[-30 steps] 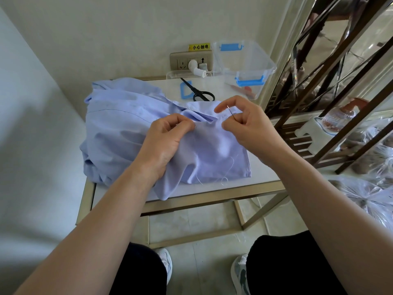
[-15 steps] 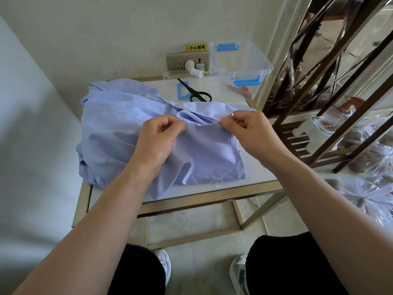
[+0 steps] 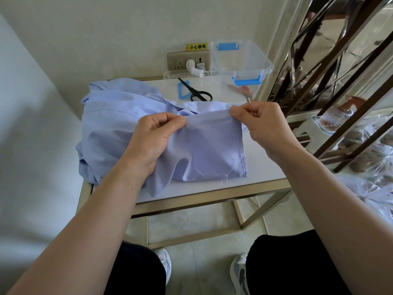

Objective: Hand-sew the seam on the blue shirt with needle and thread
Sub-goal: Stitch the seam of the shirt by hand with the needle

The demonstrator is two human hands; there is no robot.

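The blue shirt [image 3: 119, 124] lies heaped on the small white table [image 3: 263, 169], its near part hanging a little over the front edge. I have one straight edge of it lifted and drawn taut between my hands. My left hand [image 3: 153, 137] pinches that edge between thumb and curled forefinger. My right hand [image 3: 263, 124] pinches the far end of the same stretch, and the needle [image 3: 250, 103] is trapped in that same pinch, one end standing up above my fingers. I judge I am lining up the seam for the next stitch.

The main risk sits in my right hand. Two things share one pinch, so if I loosen it to turn the needle, the cloth drops and the edge goes slack. If I tug the cloth harder, the needle could slide out or prick me.

I cannot trace the working thread from the needle; it is too fine to see. A sharp pull might draw it out of the eye. Loose pale threads [image 3: 227, 177] trail at the lower hem, and a long stitch could snag them into a knot.

Pulling the edge too tight would likely pucker the seam. The scissors [image 3: 197, 93] lie behind the shirt, well clear of my hands.
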